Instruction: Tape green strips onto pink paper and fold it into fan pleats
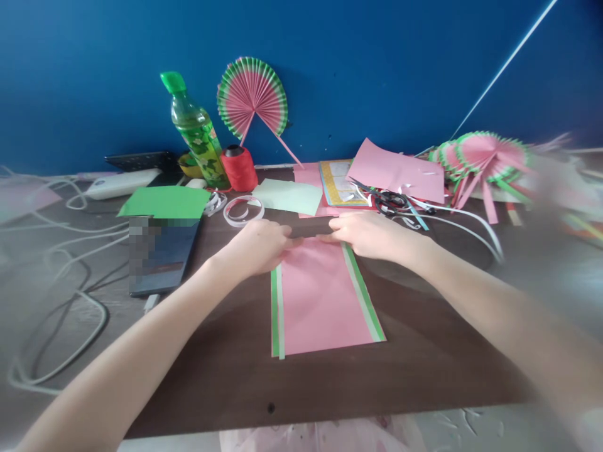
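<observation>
A pink sheet of paper (pixel 320 301) lies lengthwise on the dark brown table before me, with a dark green and a pale green strip along each long side. My left hand (pixel 264 245) is at its far left corner, fingers closed on the far edge. Opposite it, my right hand (pixel 362 233) grips the far right corner, thumb and index finger pointing inward along that edge. The fingertips of the two hands are a short gap apart. Parts of the far corners are hidden under the hands.
Beyond my hands are a tape roll (pixel 242 211), pale green paper (pixel 288 196), black scissors (pixel 389 199) and a red thread spool (pixel 239 168). A green-capped bottle (pixel 200 135) and pleated paper fan (pixel 253 97) lean on the blue wall. Left sit a phone (pixel 164 257) and cables (pixel 101 314).
</observation>
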`<state>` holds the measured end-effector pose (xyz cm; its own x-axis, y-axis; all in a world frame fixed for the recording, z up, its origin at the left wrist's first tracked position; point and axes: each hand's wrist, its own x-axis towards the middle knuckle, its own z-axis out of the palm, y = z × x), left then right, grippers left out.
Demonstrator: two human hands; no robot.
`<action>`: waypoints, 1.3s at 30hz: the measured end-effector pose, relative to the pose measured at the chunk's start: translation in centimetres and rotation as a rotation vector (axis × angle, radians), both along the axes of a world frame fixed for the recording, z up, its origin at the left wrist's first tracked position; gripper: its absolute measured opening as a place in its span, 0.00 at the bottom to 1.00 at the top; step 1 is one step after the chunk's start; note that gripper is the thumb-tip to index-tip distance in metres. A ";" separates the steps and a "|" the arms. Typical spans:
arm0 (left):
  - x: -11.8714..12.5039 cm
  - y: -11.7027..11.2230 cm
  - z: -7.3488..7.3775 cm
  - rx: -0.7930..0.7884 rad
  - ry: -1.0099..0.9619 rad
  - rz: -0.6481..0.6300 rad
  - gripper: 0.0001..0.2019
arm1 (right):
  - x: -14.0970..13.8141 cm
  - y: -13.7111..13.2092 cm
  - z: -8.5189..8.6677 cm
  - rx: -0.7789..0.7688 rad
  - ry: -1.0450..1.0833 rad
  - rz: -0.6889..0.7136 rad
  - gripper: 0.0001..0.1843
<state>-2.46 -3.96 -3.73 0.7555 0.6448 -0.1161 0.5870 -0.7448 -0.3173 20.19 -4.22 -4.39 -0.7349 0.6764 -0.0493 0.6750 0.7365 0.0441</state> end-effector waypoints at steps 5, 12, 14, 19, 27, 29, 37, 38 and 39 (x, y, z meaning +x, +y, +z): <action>0.9 -1.4 0.1 0.061 0.035 0.014 0.25 | -1.5 -1.9 0.6 0.079 -0.171 -0.131 0.23; 1.8 -2.7 -0.8 0.082 0.052 0.080 0.23 | -3.4 -3.6 0.4 0.068 -0.245 -0.254 0.24; 2.1 -3.2 -1.0 0.064 0.035 0.117 0.23 | -3.7 -4.0 0.1 0.065 -0.227 -0.277 0.22; 2.5 -3.6 -1.1 0.053 -0.013 0.148 0.22 | -3.6 -3.9 0.5 0.024 -0.217 -0.281 0.20; 1.7 -1.6 -0.9 0.118 -0.138 0.184 0.13 | -1.3 -0.6 0.4 0.011 0.070 -0.322 0.10; 1.4 -1.1 -1.1 0.110 -0.209 0.178 0.11 | -0.7 0.1 0.0 -0.065 0.180 -0.348 0.07; 0.4 0.4 -1.4 -0.199 -0.470 0.223 0.05 | 0.1 1.0 -0.1 -0.256 0.434 -0.290 0.11; 0.3 0.4 -1.3 -0.221 -0.498 0.218 0.04 | 0.1 1.0 -0.1 -0.261 0.438 -0.279 0.12; 0.3 0.5 -1.2 -0.234 -0.522 0.221 0.04 | 0.0 1.0 0.0 -0.275 0.439 -0.273 0.13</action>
<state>-2.18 -3.50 -4.95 0.6020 0.7949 0.0762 0.7694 -0.6029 0.2109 20.22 -3.22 -4.42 -0.5270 0.8497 0.0197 0.7540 0.4781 -0.4504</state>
